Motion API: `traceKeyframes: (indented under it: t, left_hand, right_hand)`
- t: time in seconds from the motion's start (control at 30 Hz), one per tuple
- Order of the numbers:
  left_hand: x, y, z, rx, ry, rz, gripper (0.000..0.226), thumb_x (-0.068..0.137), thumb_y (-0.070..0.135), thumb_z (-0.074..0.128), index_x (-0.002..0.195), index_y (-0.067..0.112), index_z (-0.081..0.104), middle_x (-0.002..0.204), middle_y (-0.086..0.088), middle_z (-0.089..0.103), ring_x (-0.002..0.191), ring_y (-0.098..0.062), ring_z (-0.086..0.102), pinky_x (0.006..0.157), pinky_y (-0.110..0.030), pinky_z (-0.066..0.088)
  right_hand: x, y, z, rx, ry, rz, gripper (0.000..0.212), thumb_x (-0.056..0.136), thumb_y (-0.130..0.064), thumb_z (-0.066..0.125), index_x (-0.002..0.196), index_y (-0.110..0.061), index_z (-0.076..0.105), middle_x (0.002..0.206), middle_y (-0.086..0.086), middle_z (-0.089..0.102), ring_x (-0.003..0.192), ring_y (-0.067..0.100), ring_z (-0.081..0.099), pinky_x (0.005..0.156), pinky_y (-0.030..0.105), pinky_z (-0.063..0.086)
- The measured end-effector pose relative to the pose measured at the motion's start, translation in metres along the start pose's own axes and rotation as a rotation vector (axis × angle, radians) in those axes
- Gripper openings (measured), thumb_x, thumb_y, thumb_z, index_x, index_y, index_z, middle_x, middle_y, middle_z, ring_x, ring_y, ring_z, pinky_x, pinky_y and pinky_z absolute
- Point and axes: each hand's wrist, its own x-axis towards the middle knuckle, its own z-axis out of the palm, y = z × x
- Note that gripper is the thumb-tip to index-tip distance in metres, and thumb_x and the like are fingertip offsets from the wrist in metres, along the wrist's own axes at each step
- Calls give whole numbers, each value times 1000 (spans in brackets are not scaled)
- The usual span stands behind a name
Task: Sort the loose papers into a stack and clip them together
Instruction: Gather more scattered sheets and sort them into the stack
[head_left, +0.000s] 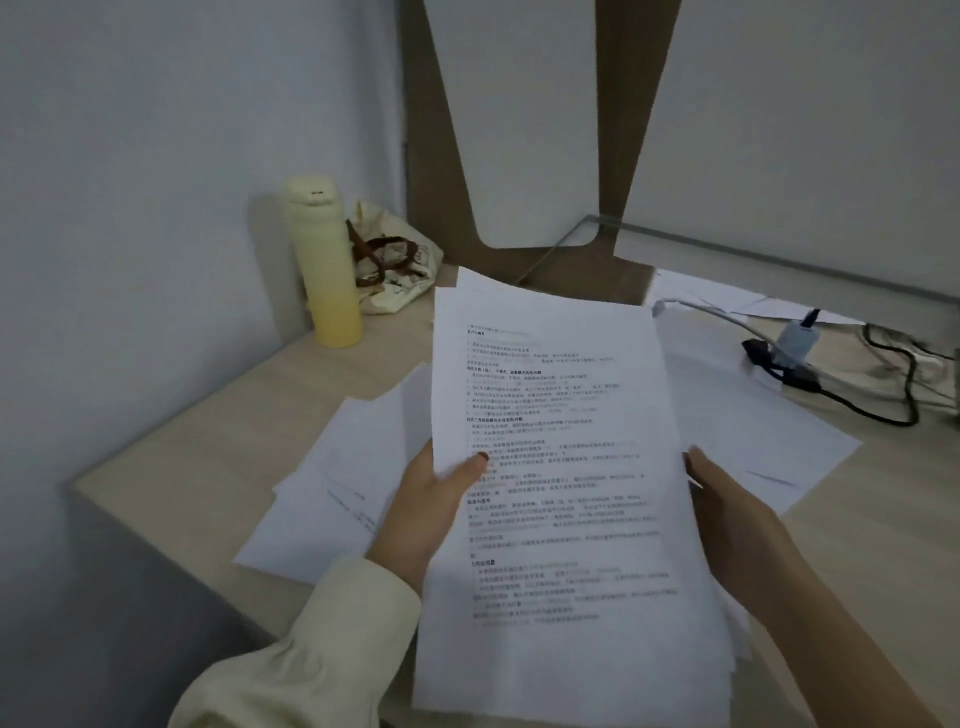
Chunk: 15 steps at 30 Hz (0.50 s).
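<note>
A stack of printed papers (566, 493) is held above the worktop (197, 441). The left hand (431, 514) pinches its left edge, thumb on top; the right hand (737, 530) cups the right edge, fingers hidden behind. More loose sheets (337, 483) lie beneath.

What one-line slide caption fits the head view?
Both hands, left hand and right hand, hold a paper stack above loose sheets on the desk.

A tall pale-yellow flask (323, 265) stood beside a cream cloth bag (396, 265); black cables (852, 397) lay far right.
</note>
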Motion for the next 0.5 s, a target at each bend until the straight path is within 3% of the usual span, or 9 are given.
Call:
traceKeyframes:
  t: [0.1,0.2,0.23,0.33,0.37,0.43,0.5]
  left_hand:
    - [-5,6,-41,-4,138,16,24,89,12,56,108,27,59,114,-1,66,103,-20,63,95,-39,47]
    - [-11,8,-84,-28,286,19,24,88,8,57,109,20,62,113,-8,66,103,-28,62,97,-45,46]
    - [-13,8,-96,-42,312,18,22,89,8,56,105,20,63,110,-7,67,100,-28,63,94,-45,47]
    - [-21,4,-125,-59,377,30,24,89,8,56,110,18,62,101,1,68,93,-23,64,86,-38,48]
    - [-24,2,-133,-55,405,35,27,88,8,56,114,16,60,99,3,67,92,-21,64,83,-37,48]
    - [-29,-2,-145,-52,437,43,29,88,7,56,116,15,58,98,5,66,91,-19,63,84,-37,48]
    - [-34,-4,-155,-43,457,44,31,88,7,55,118,15,57,104,2,66,97,-23,62,94,-43,45]
  right_hand:
    - [16,10,29,-412,-35,-158,25,95,-17,46,100,-19,70,100,-1,74,91,15,70,79,23,52]
    - [24,19,66,-837,-134,-280,21,95,-20,48,100,-31,64,101,-18,66,94,5,63,80,13,45]
    - [26,23,76,-950,-184,-304,21,95,-24,48,110,-29,61,108,-15,62,100,6,59,82,15,44]
    - [33,42,94,-1327,-366,-463,54,85,-36,50,136,-16,43,132,7,51,121,22,49,105,34,38]
    - [33,46,98,-1470,-391,-501,65,83,-37,54,141,-15,34,140,13,44,129,27,42,110,35,32]
    - [28,46,106,-1626,-343,-447,76,84,-38,60,146,-18,21,150,10,29,138,25,28,110,32,28]
    - [24,44,113,-1629,-304,-419,73,86,-41,56,145,-22,19,150,6,29,137,20,28,106,30,32]
